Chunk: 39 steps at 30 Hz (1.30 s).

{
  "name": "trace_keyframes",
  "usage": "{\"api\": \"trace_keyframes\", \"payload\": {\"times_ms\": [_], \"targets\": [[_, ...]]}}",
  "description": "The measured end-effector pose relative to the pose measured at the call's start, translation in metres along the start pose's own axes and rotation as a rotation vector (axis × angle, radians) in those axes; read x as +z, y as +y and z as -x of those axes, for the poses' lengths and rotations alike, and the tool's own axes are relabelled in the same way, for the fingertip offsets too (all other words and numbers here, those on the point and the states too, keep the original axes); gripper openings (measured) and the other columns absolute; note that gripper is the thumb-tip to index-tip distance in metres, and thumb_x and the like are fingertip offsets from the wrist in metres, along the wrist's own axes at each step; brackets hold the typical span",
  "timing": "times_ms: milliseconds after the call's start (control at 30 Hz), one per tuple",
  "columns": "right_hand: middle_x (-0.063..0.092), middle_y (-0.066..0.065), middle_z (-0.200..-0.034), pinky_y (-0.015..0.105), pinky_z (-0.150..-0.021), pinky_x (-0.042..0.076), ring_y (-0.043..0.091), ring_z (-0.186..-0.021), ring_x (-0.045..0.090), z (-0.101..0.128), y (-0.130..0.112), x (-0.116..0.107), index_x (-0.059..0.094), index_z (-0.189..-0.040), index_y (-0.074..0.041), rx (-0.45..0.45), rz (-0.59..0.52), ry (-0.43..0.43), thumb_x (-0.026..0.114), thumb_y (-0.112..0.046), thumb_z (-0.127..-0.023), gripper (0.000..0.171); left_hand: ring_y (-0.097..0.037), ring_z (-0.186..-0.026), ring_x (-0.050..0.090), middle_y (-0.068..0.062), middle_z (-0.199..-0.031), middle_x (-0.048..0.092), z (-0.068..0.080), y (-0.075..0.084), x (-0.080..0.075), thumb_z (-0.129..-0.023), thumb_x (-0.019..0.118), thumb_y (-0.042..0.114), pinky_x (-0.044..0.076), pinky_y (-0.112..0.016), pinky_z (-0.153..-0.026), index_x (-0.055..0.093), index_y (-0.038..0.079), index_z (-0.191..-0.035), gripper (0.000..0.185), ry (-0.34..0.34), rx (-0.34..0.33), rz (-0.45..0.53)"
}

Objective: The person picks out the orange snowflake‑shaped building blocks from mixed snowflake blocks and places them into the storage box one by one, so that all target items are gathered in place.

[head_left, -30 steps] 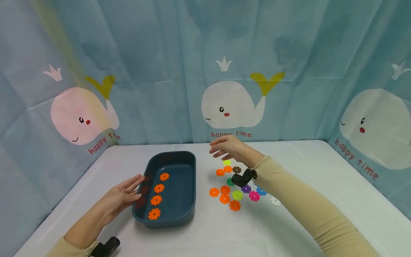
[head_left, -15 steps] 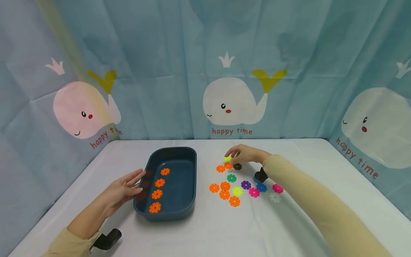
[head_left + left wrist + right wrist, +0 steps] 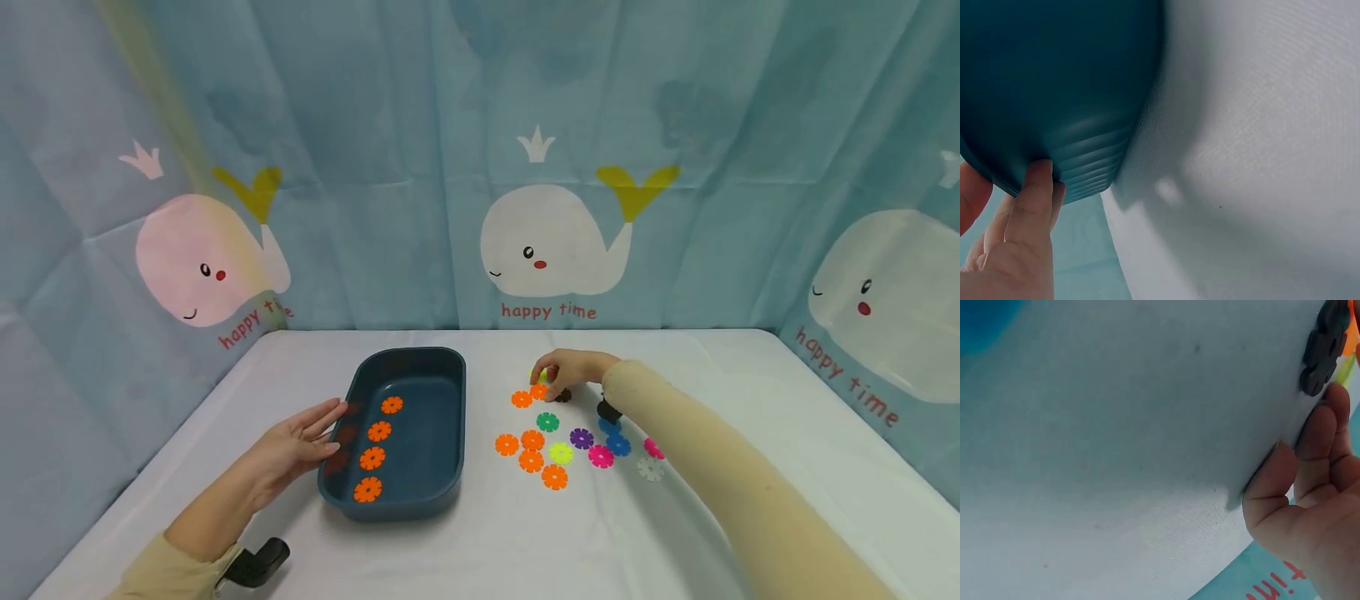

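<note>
My left hand (image 3: pixel 296 440) is at the left side of a dark blue oblong tub (image 3: pixel 420 479). In the left wrist view its fingers (image 3: pixel 1032 200) lie against the tub's outer wall (image 3: pixel 1066 75), with the thumb across the rim, gripping it. Inside the tub a row of several orange flower discs (image 3: pixel 372 458) lies along the left. My right hand (image 3: pixel 573 368) is down at the far end of the loose discs. Its thumb and index finger pinch an orange flower disc (image 3: pixel 538 391). A dark brown disc (image 3: pixel 1324 353) lies beside them; a yellow disc is partly hidden behind the fingers.
Several loose discs lie right of the tub: orange (image 3: pixel 554 477), green (image 3: pixel 547 422), yellow (image 3: pixel 561 452), purple (image 3: pixel 581 438), pink (image 3: pixel 601 456), blue (image 3: pixel 618 444) and white (image 3: pixel 650 468). A whale-print curtain (image 3: pixel 375 250) encloses the white table (image 3: pixel 480 550).
My right hand has moved from above the table down to the far discs, then slightly nearer, from the yellow disc to the orange one. The left hand stays at the tub.
</note>
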State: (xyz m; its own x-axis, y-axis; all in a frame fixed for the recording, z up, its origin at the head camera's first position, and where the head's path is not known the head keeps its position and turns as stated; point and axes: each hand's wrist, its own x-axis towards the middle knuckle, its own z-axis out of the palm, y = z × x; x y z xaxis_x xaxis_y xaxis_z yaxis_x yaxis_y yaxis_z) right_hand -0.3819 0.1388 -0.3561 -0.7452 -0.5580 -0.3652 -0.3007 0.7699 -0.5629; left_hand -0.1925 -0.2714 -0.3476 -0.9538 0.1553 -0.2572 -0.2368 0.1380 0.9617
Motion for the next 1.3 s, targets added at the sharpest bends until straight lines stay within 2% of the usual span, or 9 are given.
{"api": "trace_keyframes", "payload": {"times_ms": [300, 400, 500, 600, 700, 767, 933, 1200, 1300], "targets": [[0.053, 0.007, -0.092, 0.029, -0.075, 0.042, 0.021, -0.085, 0.048, -0.003, -0.001, 0.003, 0.068, -0.11, -0.012, 0.005, 0.003, 0.002, 0.072, -0.004, -0.086, 0.025, -0.041, -0.141, 0.024, -0.017, -0.158, 0.013, 0.001, -0.001, 0.0, -0.093, 0.053, -0.006, 0.046, -0.036, -0.099, 0.009, 0.0, -0.155, 0.076, 0.008, 0.005, -0.013], [0.054, 0.007, -0.093, 0.03, -0.077, 0.043, 0.022, -0.087, 0.049, -0.005, -0.001, 0.005, 0.067, -0.108, -0.013, 0.014, 0.001, 0.004, 0.073, -0.005, -0.086, 0.024, -0.028, -0.134, 0.041, -0.017, -0.158, 0.013, 0.001, -0.003, -0.002, -0.093, 0.053, -0.007, 0.048, -0.032, -0.096, 0.009, -0.001, -0.155, 0.076, 0.006, 0.008, -0.018], [0.053, 0.007, -0.094, 0.032, -0.079, 0.044, 0.023, -0.089, 0.049, -0.007, -0.001, 0.007, 0.066, -0.106, -0.013, 0.029, -0.009, 0.013, 0.074, -0.005, -0.085, 0.024, -0.014, -0.121, 0.051, -0.017, -0.157, 0.014, 0.002, -0.005, -0.003, -0.093, 0.054, -0.008, 0.049, -0.031, -0.094, 0.01, -0.001, -0.154, 0.076, 0.011, 0.006, -0.009], [0.052, 0.008, -0.093, 0.031, -0.077, 0.044, 0.023, -0.086, 0.049, -0.007, -0.001, 0.008, 0.063, -0.104, -0.012, 0.034, -0.029, 0.032, 0.074, -0.004, -0.084, 0.024, -0.023, -0.128, 0.047, -0.017, -0.157, 0.014, 0.002, -0.006, -0.003, -0.093, 0.054, -0.006, 0.048, -0.033, -0.096, 0.009, -0.001, -0.155, 0.076, 0.008, 0.006, -0.013], [0.05, 0.007, -0.089, 0.029, -0.073, 0.043, 0.022, -0.083, 0.049, -0.005, -0.001, 0.008, 0.06, -0.1, -0.01, 0.027, -0.047, 0.065, 0.075, -0.001, -0.083, 0.024, -0.037, -0.139, 0.029, -0.016, -0.158, 0.013, 0.002, -0.004, -0.002, -0.094, 0.053, -0.005, 0.045, -0.037, -0.1, 0.008, 0.001, -0.155, 0.076, 0.004, 0.004, -0.026], [0.049, 0.006, -0.086, 0.028, -0.071, 0.041, 0.021, -0.082, 0.048, -0.002, -0.001, 0.008, 0.057, -0.095, -0.008, 0.018, -0.049, 0.089, 0.075, 0.0, -0.082, 0.024, -0.041, -0.141, 0.024, -0.016, -0.158, 0.013, 0.002, -0.003, -0.001, -0.094, 0.053, -0.004, 0.044, -0.038, -0.101, 0.008, 0.001, -0.155, 0.075, 0.004, 0.004, -0.031], [0.05, 0.005, -0.084, 0.029, -0.073, 0.043, 0.021, -0.083, 0.048, 0.003, -0.003, 0.008, 0.054, -0.088, -0.006, 0.009, -0.058, 0.14, 0.074, 0.002, -0.082, 0.021, -0.041, -0.141, 0.025, -0.016, -0.158, 0.014, 0.001, -0.002, 0.001, -0.094, 0.052, -0.005, 0.045, -0.038, -0.1, 0.009, 0.001, -0.155, 0.075, 0.012, -0.001, -0.013], [0.055, 0.005, -0.082, 0.027, -0.069, 0.046, 0.019, -0.075, 0.051, 0.008, -0.004, 0.009, 0.06, -0.087, -0.005, 0.017, -0.08, 0.2, 0.073, 0.002, -0.082, 0.015, -0.042, -0.141, 0.022, -0.016, -0.158, 0.015, 0.001, -0.001, 0.002, -0.095, 0.052, -0.005, 0.041, -0.044, -0.104, 0.009, 0.002, -0.155, 0.074, 0.019, -0.008, -0.013], [0.057, 0.006, -0.081, 0.029, -0.071, 0.048, 0.019, -0.074, 0.051, 0.012, -0.007, 0.008, 0.062, -0.088, -0.003, 0.042, -0.127, 0.236, 0.073, 0.003, -0.082, 0.014, -0.042, -0.141, 0.023, -0.016, -0.158, 0.014, 0.0, -0.001, 0.002, -0.095, 0.051, -0.006, 0.041, -0.044, -0.104, 0.01, 0.002, -0.155, 0.074, 0.023, -0.008, -0.011]]}}
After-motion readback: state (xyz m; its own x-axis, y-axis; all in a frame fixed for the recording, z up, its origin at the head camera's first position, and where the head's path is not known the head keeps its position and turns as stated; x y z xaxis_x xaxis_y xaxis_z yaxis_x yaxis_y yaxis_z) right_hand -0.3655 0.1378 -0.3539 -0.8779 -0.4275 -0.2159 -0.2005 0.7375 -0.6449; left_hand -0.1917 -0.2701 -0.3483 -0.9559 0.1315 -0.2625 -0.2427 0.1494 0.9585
